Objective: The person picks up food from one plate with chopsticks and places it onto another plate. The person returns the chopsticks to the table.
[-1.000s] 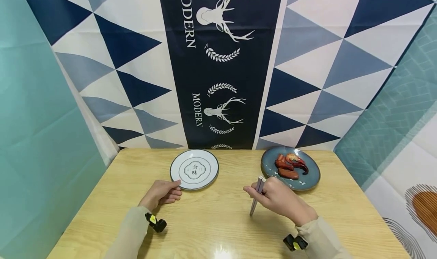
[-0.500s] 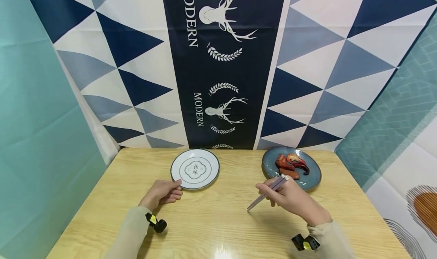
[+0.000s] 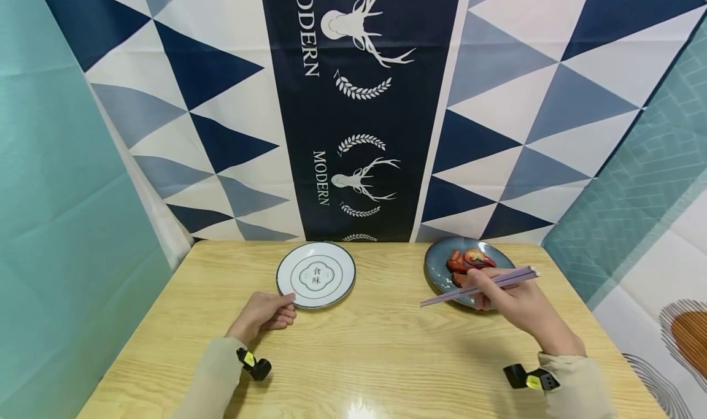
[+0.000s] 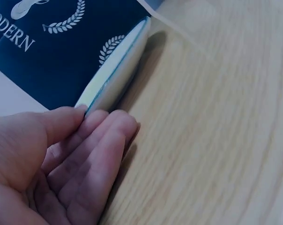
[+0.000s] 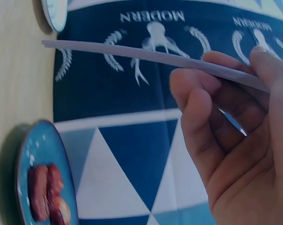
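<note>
In the head view my left hand (image 3: 265,313) pinches the near left rim of a white plate (image 3: 316,276) with a dark edge and printed characters. The left wrist view shows the thumb over the rim and fingers under it, with the plate (image 4: 111,77) seen edge-on. A pair of purple-grey chopsticks (image 3: 452,295) is held in my right hand (image 3: 519,305), tips pointing left above the table. Behind that hand lies a blue plate (image 3: 435,265) with reddish-brown food pieces (image 3: 457,262), partly hidden by the hand; sausage-like pieces (image 5: 38,192) show in the right wrist view.
Both plates sit near the back edge of a light wooden table (image 3: 353,345). A patterned cloth (image 3: 359,112) hangs upright behind it. A teal sheet (image 3: 66,210) stands at the left, and more patterned cloth (image 3: 641,241) at the right.
My right hand has moved to the right and turned, swinging the chopsticks from steep to nearly level, and now covers part of the blue plate. The left hand stays on the white plate.
</note>
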`<state>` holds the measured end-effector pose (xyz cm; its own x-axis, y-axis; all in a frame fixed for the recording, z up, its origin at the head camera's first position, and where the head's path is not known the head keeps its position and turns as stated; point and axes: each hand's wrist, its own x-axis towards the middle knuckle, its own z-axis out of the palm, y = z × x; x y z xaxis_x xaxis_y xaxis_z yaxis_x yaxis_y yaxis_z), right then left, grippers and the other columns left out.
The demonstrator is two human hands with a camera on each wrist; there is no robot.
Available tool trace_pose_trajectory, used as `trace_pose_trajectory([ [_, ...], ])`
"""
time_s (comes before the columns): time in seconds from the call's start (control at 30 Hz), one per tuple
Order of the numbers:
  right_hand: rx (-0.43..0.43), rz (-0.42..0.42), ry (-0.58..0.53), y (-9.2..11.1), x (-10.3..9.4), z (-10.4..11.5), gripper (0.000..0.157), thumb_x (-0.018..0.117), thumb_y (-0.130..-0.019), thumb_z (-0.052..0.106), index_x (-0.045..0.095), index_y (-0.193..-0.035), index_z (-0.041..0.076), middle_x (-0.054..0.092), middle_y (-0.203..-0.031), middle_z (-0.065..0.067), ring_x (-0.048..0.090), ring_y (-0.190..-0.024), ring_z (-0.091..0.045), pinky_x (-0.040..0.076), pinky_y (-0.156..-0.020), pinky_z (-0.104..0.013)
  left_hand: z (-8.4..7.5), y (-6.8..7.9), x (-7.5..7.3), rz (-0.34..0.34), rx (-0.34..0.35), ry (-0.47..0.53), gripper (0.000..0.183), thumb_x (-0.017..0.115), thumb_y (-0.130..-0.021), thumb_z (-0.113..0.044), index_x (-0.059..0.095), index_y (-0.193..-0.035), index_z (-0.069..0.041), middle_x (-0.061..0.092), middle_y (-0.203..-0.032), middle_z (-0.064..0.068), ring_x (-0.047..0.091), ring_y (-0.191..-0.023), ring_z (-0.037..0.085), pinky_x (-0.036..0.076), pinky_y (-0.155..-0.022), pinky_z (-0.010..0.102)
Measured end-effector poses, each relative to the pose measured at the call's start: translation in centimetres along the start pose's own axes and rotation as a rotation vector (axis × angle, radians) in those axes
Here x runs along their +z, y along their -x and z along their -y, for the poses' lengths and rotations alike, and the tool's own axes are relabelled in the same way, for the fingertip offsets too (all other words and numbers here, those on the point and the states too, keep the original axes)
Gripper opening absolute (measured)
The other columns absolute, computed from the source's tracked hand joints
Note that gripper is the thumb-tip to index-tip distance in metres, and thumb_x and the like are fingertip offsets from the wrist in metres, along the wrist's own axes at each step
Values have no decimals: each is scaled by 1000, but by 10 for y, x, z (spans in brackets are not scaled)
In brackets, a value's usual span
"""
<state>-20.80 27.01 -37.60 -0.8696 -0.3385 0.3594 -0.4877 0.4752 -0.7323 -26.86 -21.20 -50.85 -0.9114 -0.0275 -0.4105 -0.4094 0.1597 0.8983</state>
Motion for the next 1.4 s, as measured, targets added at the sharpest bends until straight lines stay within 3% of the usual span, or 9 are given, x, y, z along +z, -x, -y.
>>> trace_pose_trajectory([
  [0.2, 51, -70, 92, 6, -24, -9, 29, 51, -109, 10, 77, -98, 2, 73, -74, 2, 68, -66, -15, 55, -59, -23, 1, -2, -1, -3, -10, 11, 35, 74, -96, -33, 77, -91, 1, 77, -76, 7, 72, -60, 10, 62, -58, 23],
  [0.43, 55, -144, 82, 11, -43, -22, 30, 49, -109, 8, 74, -99, -6, 74, -74, -4, 69, -66, -14, 57, -61, -22, 1, -4, -2, 12, -22, 15, 35, 74, -96, -33, 77, -91, 1, 77, -77, 8, 73, -61, 11, 62, -59, 24],
  [0.73, 68, -178, 82, 17, -61, -43, 30, 48, -109, 7, 72, -103, -10, 74, -75, 4, 70, -67, -11, 57, -59, -21, -2, -6, -3, -1, -17, 11, 35, 74, -96, -34, 77, -91, 1, 77, -76, 8, 73, -61, 11, 62, -60, 25],
  [0.87, 109, -211, 105, 27, -76, -51, 28, 50, -109, 9, 73, -102, -6, 72, -72, 6, 66, -63, -10, 53, -56, -20, -1, -6, -3, -2, -22, 12, 34, 74, -96, -33, 77, -91, 1, 77, -77, 8, 73, -62, 12, 63, -60, 25],
  [1.07, 172, -275, 118, 40, -95, -55, 27, 52, -109, 12, 73, -103, -4, 64, -68, 3, 54, -60, -15, 40, -50, -29, 0, -5, -3, -2, -16, 8, 35, 75, -96, -34, 77, -91, 1, 77, -76, 8, 74, -62, 12, 63, -60, 25],
  [1.4, 172, -350, 149, 46, -105, -62, 32, 50, -110, 15, 73, -96, -2, 57, -64, 1, 46, -64, -12, 31, -53, -27, 0, -4, -1, -11, -9, 2, 36, 75, -96, -35, 76, -92, 1, 76, -74, 6, 73, -61, 11, 62, -59, 25],
])
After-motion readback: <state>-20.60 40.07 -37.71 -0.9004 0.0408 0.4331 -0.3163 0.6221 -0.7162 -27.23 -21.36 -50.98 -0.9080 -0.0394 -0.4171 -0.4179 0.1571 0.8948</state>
